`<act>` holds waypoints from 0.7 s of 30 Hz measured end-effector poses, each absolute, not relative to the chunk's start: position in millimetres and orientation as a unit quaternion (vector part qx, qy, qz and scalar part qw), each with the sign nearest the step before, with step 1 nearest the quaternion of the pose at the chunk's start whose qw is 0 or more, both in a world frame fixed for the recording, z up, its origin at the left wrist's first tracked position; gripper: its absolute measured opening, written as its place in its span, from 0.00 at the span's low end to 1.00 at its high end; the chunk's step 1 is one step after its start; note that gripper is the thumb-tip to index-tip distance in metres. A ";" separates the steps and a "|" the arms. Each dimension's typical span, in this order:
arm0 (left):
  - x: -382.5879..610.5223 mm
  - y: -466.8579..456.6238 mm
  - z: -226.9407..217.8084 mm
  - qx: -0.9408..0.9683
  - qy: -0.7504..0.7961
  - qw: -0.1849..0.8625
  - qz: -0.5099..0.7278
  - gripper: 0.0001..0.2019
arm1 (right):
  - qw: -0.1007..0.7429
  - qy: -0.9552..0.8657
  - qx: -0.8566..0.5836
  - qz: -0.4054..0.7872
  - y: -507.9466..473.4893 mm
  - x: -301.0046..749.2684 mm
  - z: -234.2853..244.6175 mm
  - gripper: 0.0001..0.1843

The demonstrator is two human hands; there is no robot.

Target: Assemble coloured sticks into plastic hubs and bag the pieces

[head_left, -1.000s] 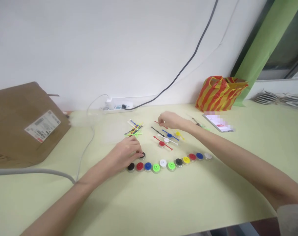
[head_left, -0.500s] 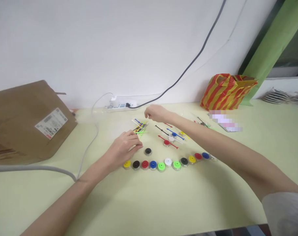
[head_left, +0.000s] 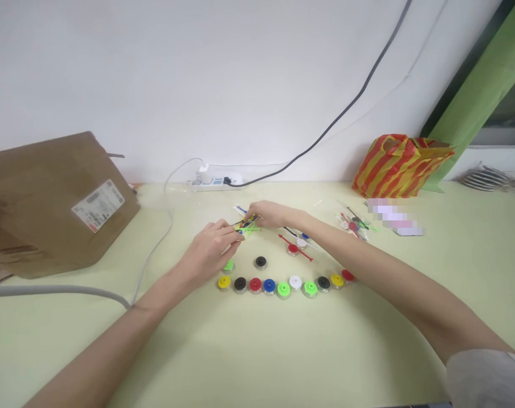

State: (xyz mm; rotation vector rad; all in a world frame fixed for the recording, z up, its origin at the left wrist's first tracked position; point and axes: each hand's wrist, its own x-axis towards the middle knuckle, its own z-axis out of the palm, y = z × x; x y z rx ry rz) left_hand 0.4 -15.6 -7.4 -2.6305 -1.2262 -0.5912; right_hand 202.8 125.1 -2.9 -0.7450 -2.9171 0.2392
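A small heap of coloured plastic arrows [head_left: 252, 228] lies between my hands. My left hand [head_left: 212, 246] is at its left edge, thumb and fingers closed together; whatever they hold is hidden. From the right, my right hand [head_left: 269, 214] reaches over the heap with its fingertips pinched down among the arrows. What they grip, if anything, is hidden. Just below my left fingers sits a green disc [head_left: 228, 265] on a clear base, and a black disc [head_left: 261, 262] stands to its right. A red arrow [head_left: 302, 251] lies across a red disc [head_left: 292, 250], beside a white one.
Several coloured discs on clear bases form a row [head_left: 283, 290] in front. More arrows [head_left: 354, 224] lie beyond my right forearm. A cardboard box [head_left: 49, 209], power strip [head_left: 217, 184], striped bag [head_left: 399, 167] and grey cable [head_left: 62, 290] are around.
My right hand has come down and left into the arrow heap. My left hand has moved slightly up to its edge, uncovering the green disc. The view has shifted slightly.
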 end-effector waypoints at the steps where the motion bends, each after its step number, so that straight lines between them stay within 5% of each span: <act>1: -1.2 -14.6 -7.5 -0.880 -0.421 0.088 -0.201 0.14 | 0.058 -0.964 -0.251 0.065 125.4 203.4 -4.0 0.21; 7: -9.5 -9.0 -9.3 -0.855 -0.471 0.065 -0.206 0.14 | 0.044 -0.955 -0.292 0.034 133.5 212.4 -1.1 0.09; 21: -0.7 -11.4 -14.4 -0.857 -0.486 0.025 -0.171 0.15 | 0.064 -0.944 -0.322 0.034 127.6 192.3 -4.6 0.10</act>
